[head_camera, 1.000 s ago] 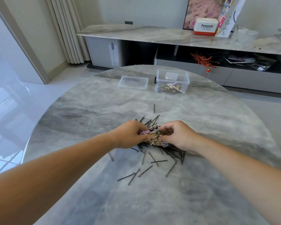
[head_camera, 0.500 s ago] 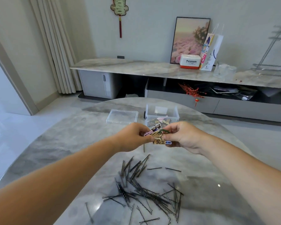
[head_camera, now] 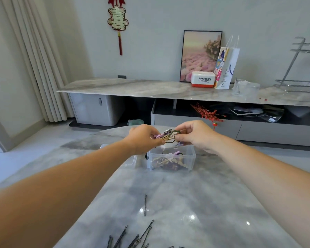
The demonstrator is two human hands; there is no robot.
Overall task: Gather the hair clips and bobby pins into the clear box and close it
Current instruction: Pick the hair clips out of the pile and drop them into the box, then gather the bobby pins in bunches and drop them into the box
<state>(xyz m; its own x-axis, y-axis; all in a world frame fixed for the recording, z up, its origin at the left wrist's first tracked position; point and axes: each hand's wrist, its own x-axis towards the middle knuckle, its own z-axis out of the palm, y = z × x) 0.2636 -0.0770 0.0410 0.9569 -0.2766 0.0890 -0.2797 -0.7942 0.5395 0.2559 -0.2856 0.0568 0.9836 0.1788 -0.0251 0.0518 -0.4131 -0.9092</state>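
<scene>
Above clear box (head_camera: 170, 159), both hands' hair clips (head_camera: 166, 136)

Now lifted off the bobby pins (head_camera: 132, 237) and carried forward: left hand (head_camera: 143, 138) and right hand (head_camera: 195, 134) pinch the bundle of hair clips (head_camera: 166, 136) together above the open clear box (head_camera: 170, 159), no longer down at the pile on the table (head_camera: 195, 203).

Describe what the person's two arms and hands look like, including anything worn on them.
Both forearms are bare as far as the frame shows, with no sleeves in view. The left hand and right hand wear no gloves, and no watch, bracelet or ring is visible. The nails cannot be made out.
</scene>
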